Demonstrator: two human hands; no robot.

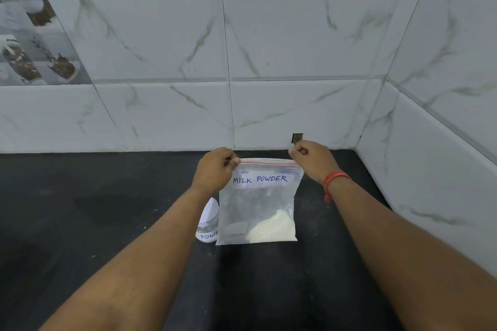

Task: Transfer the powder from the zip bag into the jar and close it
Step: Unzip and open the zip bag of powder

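1. We are holding the clear plastic zip bag (257, 204), labelled "MILK POWDER", upright above the black stone counter (107, 223).
2. Our left hand (215, 170) is pinching the bag's top left corner; our right hand (312, 158) is pinching the top right corner.
3. The white powder (271, 228) is sitting in the bag's lower right corner.
4. The small clear jar with a white lid (208, 226) is standing on the counter, partly hidden by the bag.
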